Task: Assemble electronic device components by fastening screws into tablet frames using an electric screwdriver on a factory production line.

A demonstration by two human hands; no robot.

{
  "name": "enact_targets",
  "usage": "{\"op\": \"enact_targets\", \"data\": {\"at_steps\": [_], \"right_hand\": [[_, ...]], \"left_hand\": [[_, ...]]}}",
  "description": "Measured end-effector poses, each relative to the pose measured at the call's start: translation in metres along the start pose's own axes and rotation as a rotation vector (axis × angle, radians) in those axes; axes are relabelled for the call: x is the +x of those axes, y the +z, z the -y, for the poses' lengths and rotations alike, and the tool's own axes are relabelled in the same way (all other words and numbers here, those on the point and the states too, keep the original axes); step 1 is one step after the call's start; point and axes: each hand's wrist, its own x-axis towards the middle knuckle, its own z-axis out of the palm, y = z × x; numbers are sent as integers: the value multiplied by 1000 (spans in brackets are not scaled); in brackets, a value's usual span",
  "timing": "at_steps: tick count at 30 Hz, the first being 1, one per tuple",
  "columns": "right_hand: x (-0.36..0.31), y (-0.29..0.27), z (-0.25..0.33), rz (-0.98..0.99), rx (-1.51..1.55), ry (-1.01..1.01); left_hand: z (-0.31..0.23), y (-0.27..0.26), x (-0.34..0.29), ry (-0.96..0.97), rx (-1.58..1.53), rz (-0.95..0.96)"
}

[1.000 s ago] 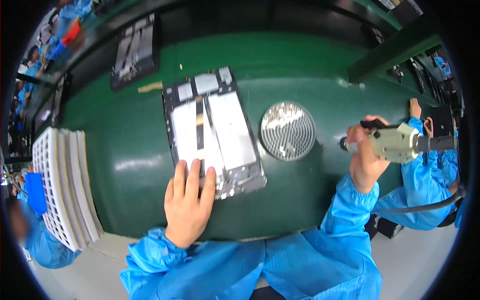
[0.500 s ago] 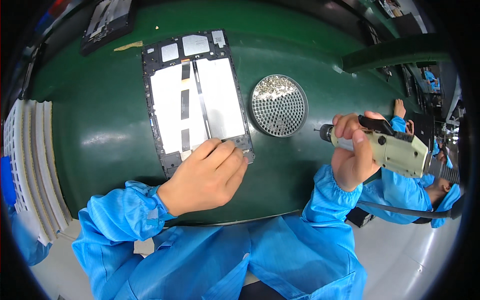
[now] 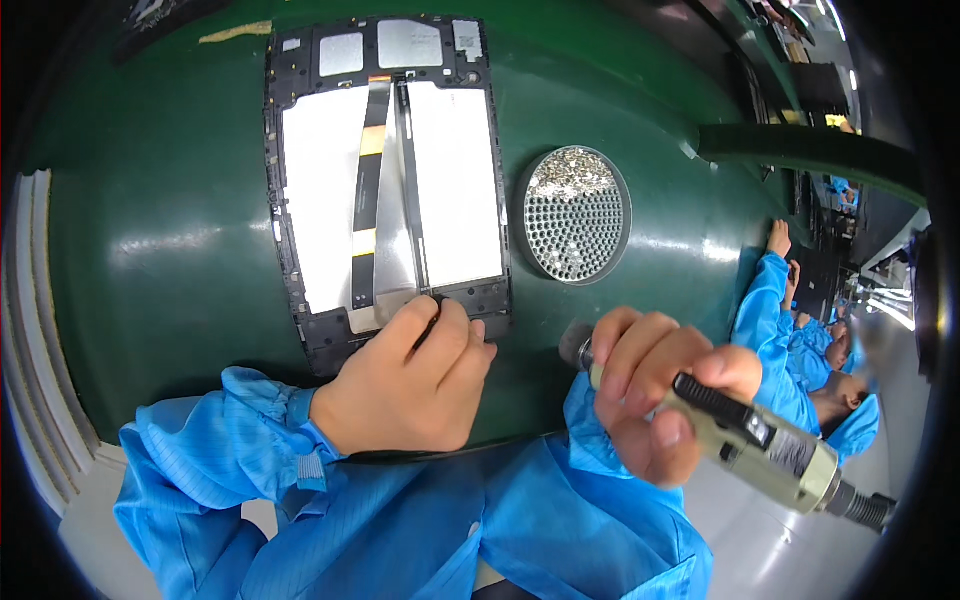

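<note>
An opened tablet [image 3: 450, 200] lies on the green work surface, its white battery panels, black frame and striped flat cable showing. My left hand [image 3: 405, 385] rests at its lower end. Those fingers are closed with their tips against the frame; whatever they pinch is hidden. My right hand [image 3: 655, 390] is wrapped round a pale green electric screwdriver [image 3: 785, 460], held in the air right of the tablet with its blurred tip pointing left. Between tablet and screwdriver sits a round screw tray [image 3: 577, 235], its holed plate heaped with small screws along the far side.
White stacked trays [image 3: 35, 330] stand at the left edge. A strip of yellowish tape [image 3: 235, 32] lies beyond the tablet. A dark green bar [image 3: 810, 155] crosses the far right. Another person in blue [image 3: 765, 300] sits on the right, a hand on the surface.
My right hand has brought the screwdriver left and nearer to me, tilting it. My left hand stays at the tablet's lower end, with the fingers shifted slightly. The view has shifted too.
</note>
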Motion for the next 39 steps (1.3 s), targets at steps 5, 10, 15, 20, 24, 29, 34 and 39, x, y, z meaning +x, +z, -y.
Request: {"op": "enact_targets", "data": {"at_steps": [5, 10, 15, 20, 24, 29, 34, 39], "right_hand": [[0, 10, -4, -36, -8, 12], [2, 16, -5, -16, -30, 57], [2, 18, -10, 7, -40, 104], [3, 16, -11, 20, -54, 117], [3, 15, -14, 28, -53, 122], [4, 9, -16, 77, -21, 84], [3, 11, -18, 81, -18, 78], [4, 10, -18, 97, -15, 84]], "left_hand": [[-4, 1, 1, -6, -2, -9], [-3, -1, 3, -39, -22, 35], [-3, 5, 0, -53, -29, -1], [-2, 4, 3, -65, -67, 16], [-1, 3, 3, -57, -54, 24], [0, 2, 3, -39, -46, 33], [-1, 2, 1, -45, -57, 43], [-1, 1, 2, -59, -65, 37]]}}
